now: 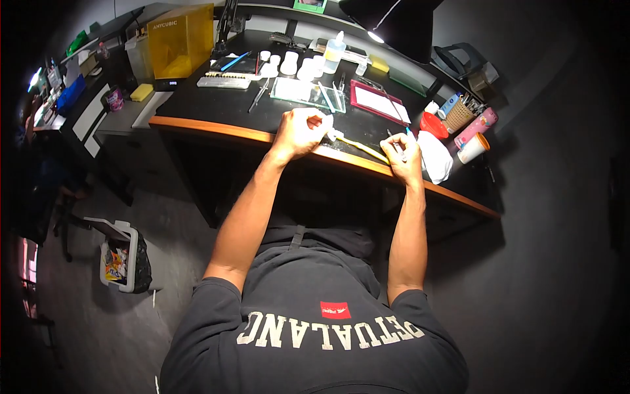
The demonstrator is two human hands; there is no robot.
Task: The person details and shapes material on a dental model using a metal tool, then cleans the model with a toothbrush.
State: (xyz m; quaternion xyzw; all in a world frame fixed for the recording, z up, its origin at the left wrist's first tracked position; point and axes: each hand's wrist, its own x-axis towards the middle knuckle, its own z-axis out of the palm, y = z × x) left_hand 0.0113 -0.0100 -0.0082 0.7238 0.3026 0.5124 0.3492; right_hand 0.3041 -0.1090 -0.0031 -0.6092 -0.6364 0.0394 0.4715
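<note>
My left hand (300, 134) is closed in a pinch at the front edge of the desk, beside a small whitish piece (330, 122). Whether the fingers grip that piece is hard to make out. From just right of these fingers a thin yellow stick (359, 145) slants down along the edge towards my right hand (405, 157). That hand is closed around a slim pen-like tool (397, 150), partly hidden by the fingers. A white cloth or bag (434, 157) lies right beside it.
Behind the hands lie a glass plate (298, 90), a red-framed tray (377, 103), tweezers (258, 95), white jars (289, 64) and a clear bottle (334, 52). A red bowl (433, 125) and cups stand right. A lamp (400, 26) hangs above; a bin (125, 256) stands lower left.
</note>
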